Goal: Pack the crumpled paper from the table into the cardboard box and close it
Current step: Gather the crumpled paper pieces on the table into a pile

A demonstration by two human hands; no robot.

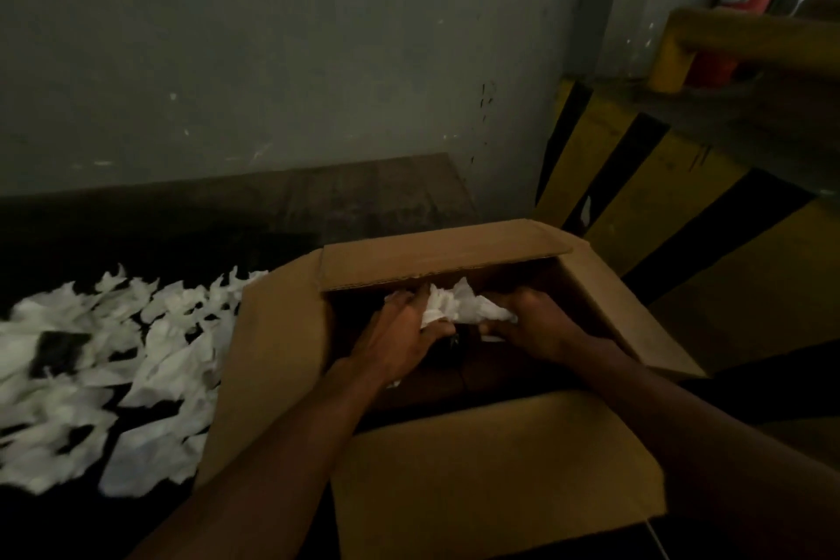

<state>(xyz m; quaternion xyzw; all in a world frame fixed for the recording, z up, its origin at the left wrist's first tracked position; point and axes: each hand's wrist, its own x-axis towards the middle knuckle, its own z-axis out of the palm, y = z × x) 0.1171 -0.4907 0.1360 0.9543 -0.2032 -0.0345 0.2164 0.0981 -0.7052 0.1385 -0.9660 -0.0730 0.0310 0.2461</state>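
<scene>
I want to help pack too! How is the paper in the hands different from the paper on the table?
The held paper is one bunch; the table paper is many pieces spread out. The held paper is inside the cardboard box, gripped by the left hand and right hand; the table paper lies beside the box, untouched. Both are white and crumpled.

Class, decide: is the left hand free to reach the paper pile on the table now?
Probably not yet: the left hand grips a wad inside the box, whose left flap stands between it and the pile.
</scene>
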